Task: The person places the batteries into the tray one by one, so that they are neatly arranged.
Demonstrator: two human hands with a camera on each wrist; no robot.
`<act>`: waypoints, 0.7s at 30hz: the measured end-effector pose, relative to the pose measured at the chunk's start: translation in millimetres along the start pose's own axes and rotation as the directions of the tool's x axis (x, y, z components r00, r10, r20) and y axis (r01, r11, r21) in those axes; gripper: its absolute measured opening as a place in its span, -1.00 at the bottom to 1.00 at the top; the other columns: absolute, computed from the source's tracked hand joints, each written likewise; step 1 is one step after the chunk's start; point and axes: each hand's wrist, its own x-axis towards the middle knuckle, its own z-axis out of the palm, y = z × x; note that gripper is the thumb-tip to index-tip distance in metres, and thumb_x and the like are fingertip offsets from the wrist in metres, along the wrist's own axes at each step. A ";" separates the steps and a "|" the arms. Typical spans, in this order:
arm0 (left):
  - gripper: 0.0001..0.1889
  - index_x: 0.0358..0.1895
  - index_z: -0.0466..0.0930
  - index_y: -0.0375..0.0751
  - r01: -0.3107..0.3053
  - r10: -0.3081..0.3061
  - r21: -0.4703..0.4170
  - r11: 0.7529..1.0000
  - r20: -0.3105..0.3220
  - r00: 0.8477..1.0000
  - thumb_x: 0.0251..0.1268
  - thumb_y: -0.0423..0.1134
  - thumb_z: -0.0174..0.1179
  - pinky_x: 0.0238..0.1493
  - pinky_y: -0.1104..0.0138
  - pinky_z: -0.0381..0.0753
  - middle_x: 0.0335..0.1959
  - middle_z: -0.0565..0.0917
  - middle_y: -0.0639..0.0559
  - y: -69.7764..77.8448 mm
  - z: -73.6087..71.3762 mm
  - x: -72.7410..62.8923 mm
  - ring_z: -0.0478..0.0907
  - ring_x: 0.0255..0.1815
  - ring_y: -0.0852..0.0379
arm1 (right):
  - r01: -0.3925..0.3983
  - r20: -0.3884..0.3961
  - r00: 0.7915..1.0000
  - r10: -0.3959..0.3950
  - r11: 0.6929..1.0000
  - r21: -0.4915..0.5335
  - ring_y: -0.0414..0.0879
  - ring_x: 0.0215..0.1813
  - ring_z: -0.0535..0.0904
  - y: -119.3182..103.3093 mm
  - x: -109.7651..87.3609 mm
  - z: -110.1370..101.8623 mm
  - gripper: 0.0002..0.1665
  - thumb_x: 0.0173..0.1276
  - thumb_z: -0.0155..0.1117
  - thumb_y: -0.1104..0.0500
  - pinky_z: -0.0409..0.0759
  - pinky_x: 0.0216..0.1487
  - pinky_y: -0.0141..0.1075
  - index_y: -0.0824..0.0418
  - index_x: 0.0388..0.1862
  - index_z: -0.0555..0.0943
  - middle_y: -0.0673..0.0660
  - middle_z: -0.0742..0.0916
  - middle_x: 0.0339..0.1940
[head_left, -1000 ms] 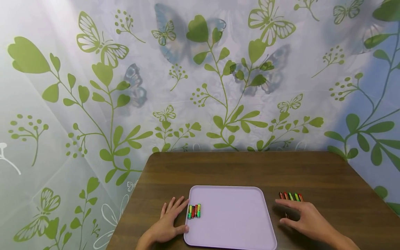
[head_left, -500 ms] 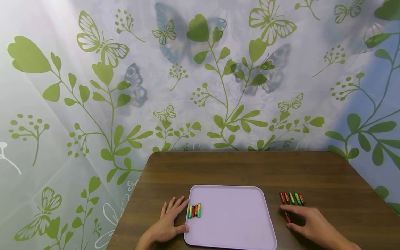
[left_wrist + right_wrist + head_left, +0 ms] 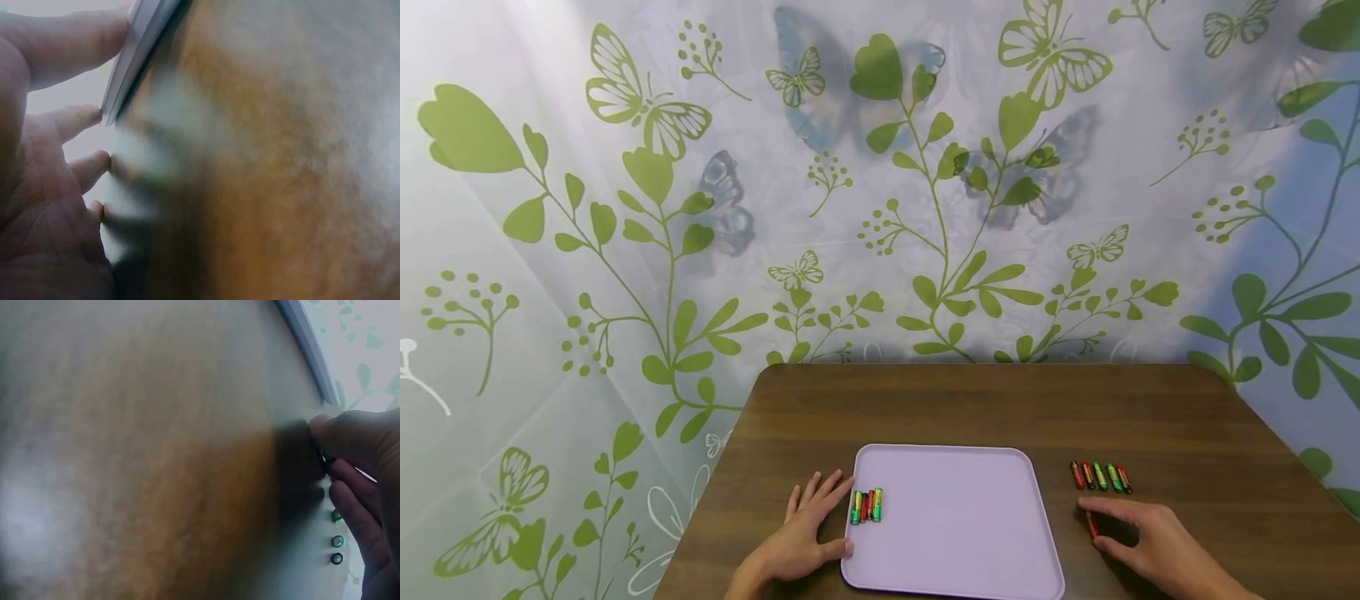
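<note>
My left hand (image 3: 797, 533) lies with spread, straight fingers along the left side of a lilac tray (image 3: 958, 517); its thumb and forefinger touch the rim, which also shows beside the thumb in the left wrist view. Inside the tray, by that side, several green and red batteries (image 3: 867, 506) stand in a tight row. To the tray's right, my right hand (image 3: 1150, 537) pinches a single red battery (image 3: 1092, 525) at its two ends between thumb and forefinger, low over the table. In the right wrist view the fingers hide most of it.
Beyond my right hand, several more red and green batteries (image 3: 1101, 476) lie side by side on the brown wooden table (image 3: 970, 404). A white curtain (image 3: 880, 208) with green leaves and butterflies hangs behind the table's far edge.
My right hand has drawn slightly back from the battery row and its thumb and forefinger have closed on the single red battery. The left hand and tray have stayed put.
</note>
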 end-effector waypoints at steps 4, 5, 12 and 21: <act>-0.02 0.78 0.19 -0.04 -0.003 0.003 0.003 1.000 -0.004 1.000 0.37 0.03 0.48 0.58 -0.51 -0.59 0.81 0.05 -0.35 -0.9 0.3 0.2 -0.37 0.80 -0.57 | 0.023 -0.016 1.000 -0.023 1.000 -0.011 -0.47 0.05 0.74 -2.5 6.2 -0.9 -0.23 -0.22 0.89 0.28 0.47 0.05 -0.80 0.04 0.10 0.85 -0.18 0.89 0.00; -0.02 0.78 0.19 -0.05 -0.004 0.004 0.003 1.000 -0.004 1.000 0.38 0.03 0.47 0.58 -0.51 -0.59 0.81 0.05 -0.35 -0.9 0.5 0.2 -0.37 0.80 -0.58 | 0.033 -0.021 0.999 -0.033 0.999 -0.017 -0.46 0.04 0.75 -3.4 8.2 -1.3 -0.22 -0.23 0.89 0.28 0.48 0.04 -0.79 0.04 0.10 0.85 -0.17 0.89 -0.01; -0.02 0.77 0.19 -0.10 -0.004 0.004 -0.006 1.000 -0.001 1.000 0.38 0.02 0.47 0.57 -0.51 -0.61 0.81 0.05 -0.38 2.0 0.5 -1.3 -0.38 0.80 -0.60 | 0.081 -0.037 0.996 -0.082 0.997 -0.020 -0.40 -0.04 0.80 -12.7 28.7 -3.3 -0.21 -0.26 0.88 0.31 0.54 -0.01 -0.75 0.06 0.09 0.85 -0.13 0.91 -0.05; -0.03 0.76 0.20 -0.12 -0.011 0.011 -0.008 1.000 -0.007 1.000 0.37 0.01 0.47 0.56 -0.52 -0.60 0.80 0.05 -0.40 4.8 -0.3 -2.6 -0.37 0.79 -0.62 | 0.103 -0.024 0.994 -0.102 0.993 0.051 -0.26 -0.09 0.83 -31.6 59.2 9.2 -0.30 -0.12 0.84 0.30 0.56 0.03 -0.71 0.10 0.11 0.84 -0.06 0.91 -0.06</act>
